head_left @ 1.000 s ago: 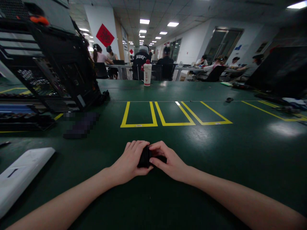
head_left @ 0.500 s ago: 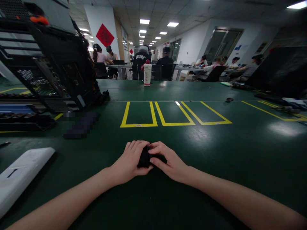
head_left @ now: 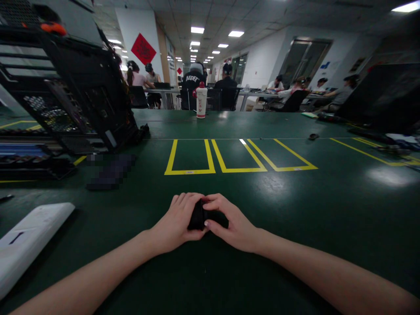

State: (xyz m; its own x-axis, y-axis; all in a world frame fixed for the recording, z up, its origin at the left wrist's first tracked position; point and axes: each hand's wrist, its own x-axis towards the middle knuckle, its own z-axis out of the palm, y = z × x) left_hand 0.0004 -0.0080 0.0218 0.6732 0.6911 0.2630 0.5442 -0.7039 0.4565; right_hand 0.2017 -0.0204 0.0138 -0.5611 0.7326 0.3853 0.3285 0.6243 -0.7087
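A small black object (head_left: 197,216) rests at the front middle of the green table (head_left: 210,280), between my two hands. My left hand (head_left: 179,218) is wrapped round its left side, with the thumb along the near edge. From the right, my right hand (head_left: 231,221) touches the object's right side with thumb and fingertips, leaving a dark gap inside the curve of its fingers. The palms hide much of the object, so its full shape cannot be made out.
Yellow tape outlines (head_left: 190,172) lie beyond my hands. A black computer case (head_left: 88,96) stands at left, a white device (head_left: 33,240) nearer. A white cup (head_left: 201,103) stands at the far edge, a small dark ring (head_left: 313,136) at right. Several people sit in the background.
My right thumb has shifted slightly down along the object's right side. My left hand and the object look unchanged.
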